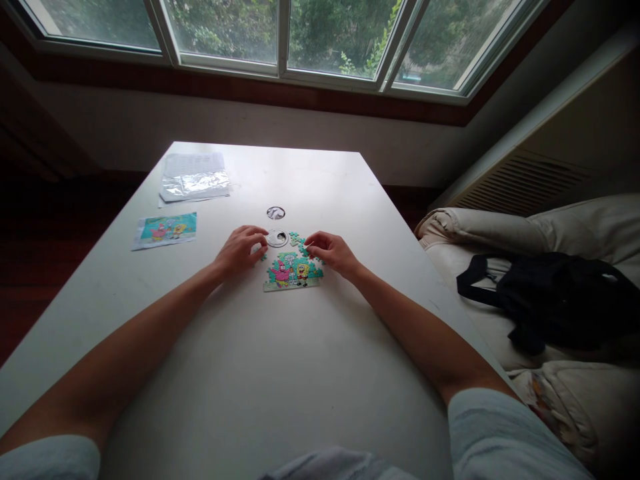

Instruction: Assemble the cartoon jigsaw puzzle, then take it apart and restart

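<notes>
A partly joined jigsaw puzzle [290, 272] with cartoon figures lies on the white table, its bottom edge straight and its top ragged. My left hand [241, 249] rests to its upper left, fingers curved and thumb apart from them, beside a round metal-rimmed fitting [278, 238]. A small green piece lies by the left thumb. On the other side, my right hand [334, 253] pinches a small puzzle piece, mostly hidden by the fingertips. Loose green puzzle pieces [295, 237] lie just above the joined part, near the right fingertips.
A picture sheet [167, 230] with the same cartoon figures lies at the left. Behind it are papers with a clear plastic sleeve [195, 177]. A second round opening [275, 213] is set in the table [280, 373]. At right, a black bag [560, 300] lies on a pale sofa [475, 230].
</notes>
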`<act>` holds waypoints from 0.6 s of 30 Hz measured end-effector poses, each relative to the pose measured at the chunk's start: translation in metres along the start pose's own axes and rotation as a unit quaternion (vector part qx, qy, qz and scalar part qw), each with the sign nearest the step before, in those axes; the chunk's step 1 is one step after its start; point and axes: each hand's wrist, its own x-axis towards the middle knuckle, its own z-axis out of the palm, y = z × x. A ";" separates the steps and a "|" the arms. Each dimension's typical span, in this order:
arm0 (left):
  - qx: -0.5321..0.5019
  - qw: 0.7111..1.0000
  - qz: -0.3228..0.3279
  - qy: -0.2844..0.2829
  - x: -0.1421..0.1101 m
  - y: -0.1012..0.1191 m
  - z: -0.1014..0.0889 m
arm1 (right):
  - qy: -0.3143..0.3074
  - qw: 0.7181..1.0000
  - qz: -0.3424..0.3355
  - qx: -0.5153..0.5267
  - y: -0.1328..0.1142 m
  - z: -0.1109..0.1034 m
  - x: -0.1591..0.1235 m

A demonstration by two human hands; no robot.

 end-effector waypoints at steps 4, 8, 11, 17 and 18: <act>-0.014 1.000 0.010 0.009 0.001 0.013 -0.001 | 0.014 0.990 -0.020 -0.137 -0.001 0.001 -0.003; -0.025 0.997 0.063 -0.039 -0.001 0.022 0.003 | 0.069 0.974 -0.030 -0.215 0.007 -0.012 0.002; -0.015 0.991 0.109 -0.072 -0.003 0.026 0.010 | 0.108 0.961 -0.032 -0.252 0.016 -0.021 0.005; 0.006 0.980 0.163 -0.112 -0.007 0.027 0.015 | 0.116 0.951 -0.057 -0.282 0.025 -0.022 0.008; 0.005 0.979 0.167 -0.116 -0.007 0.028 0.014 | 0.116 0.951 -0.059 -0.281 0.025 -0.021 0.009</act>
